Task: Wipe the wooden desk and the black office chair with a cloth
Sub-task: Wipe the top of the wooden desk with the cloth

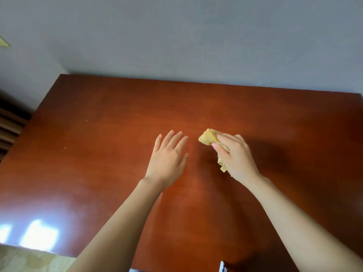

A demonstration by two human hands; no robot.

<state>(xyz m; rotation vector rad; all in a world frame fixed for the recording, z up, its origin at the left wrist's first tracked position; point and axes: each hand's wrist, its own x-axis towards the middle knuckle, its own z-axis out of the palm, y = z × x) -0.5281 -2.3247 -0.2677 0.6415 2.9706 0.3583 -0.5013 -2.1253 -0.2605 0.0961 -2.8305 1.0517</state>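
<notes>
Two bare forearms reach out over the wooden desk (pixel 98 114) — one desk, one cloth. Her right hand (pixel 235 154) clutches the crumpled yellow cloth (pixel 208 137) on the desktop; just beside it, the left hand (pixel 167 158) lies flat, fingers straight.

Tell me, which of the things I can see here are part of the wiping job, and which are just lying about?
Part of the job:
- wooden desk
- yellow cloth, bunched in the right hand
- left hand, fingers spread over the desk, holding nothing

Just lying about:
- pale specks on the desk's left side
- small white and blue thing at the near edge, too cut off to identify
- grey wall behind

The chair is not in view.
</notes>
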